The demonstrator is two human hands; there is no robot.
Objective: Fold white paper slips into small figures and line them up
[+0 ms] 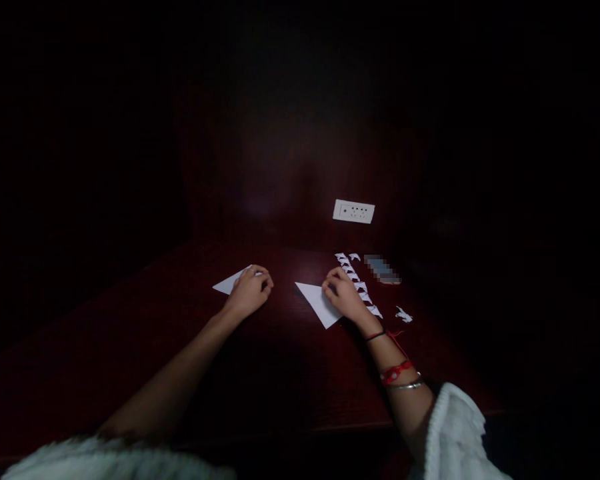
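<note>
My left hand [251, 292] rests on a white piece of paper [224, 286], its fingers curled over the paper's right part. Only a pointed corner sticks out to the left of that hand. Further right, my right hand [345, 295] has its fingers bent and closed at the upper right of another white piece of paper [318, 305]. This one looks triangular and lies on the dark red tabletop [275, 360]. Both sets of fingertips are partly hidden, and the paper under each palm cannot be seen.
A row of small folded white papers [363, 297] runs just beyond my right hand. Separate folded bits lie nearby, one paper piece [355, 257] behind and one paper scrap [404, 315] to the right. A blurred phone [381, 269] lies there too. A socket plate [353, 211] is on the back wall.
</note>
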